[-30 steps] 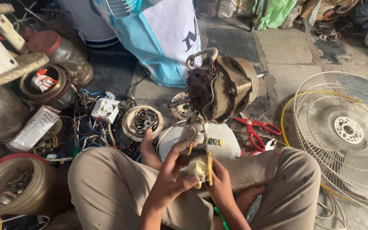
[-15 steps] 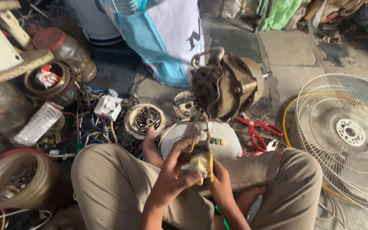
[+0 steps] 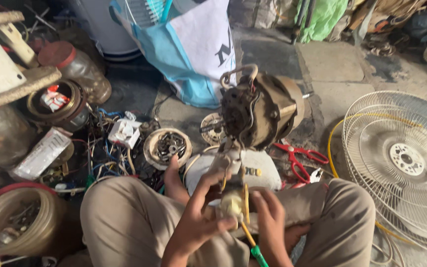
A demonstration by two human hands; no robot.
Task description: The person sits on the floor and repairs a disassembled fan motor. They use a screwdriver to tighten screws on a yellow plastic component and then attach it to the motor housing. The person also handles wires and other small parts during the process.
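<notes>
I sit cross-legged on the floor. My left hand (image 3: 198, 215) and my right hand (image 3: 269, 220) both grip a small pale round part (image 3: 232, 203) with yellow wires, held over my lap. A green-tipped yellow tool (image 3: 253, 246) pokes out below my right hand. Just beyond my hands stands a dark, dirty fan motor (image 3: 258, 111) on a white base (image 3: 253, 168), its wires running down to the part I hold.
Red-handled scissors (image 3: 300, 160) lie right of the motor. A white fan guard (image 3: 404, 160) lies at the far right. A round lid with screws (image 3: 167, 146), tangled wires, jars and a coil of clear tubing (image 3: 13, 225) crowd the left. A blue-and-white bag (image 3: 189, 49) stands behind.
My hands have stayed on the small part with little motion. The view has shifted slightly.
</notes>
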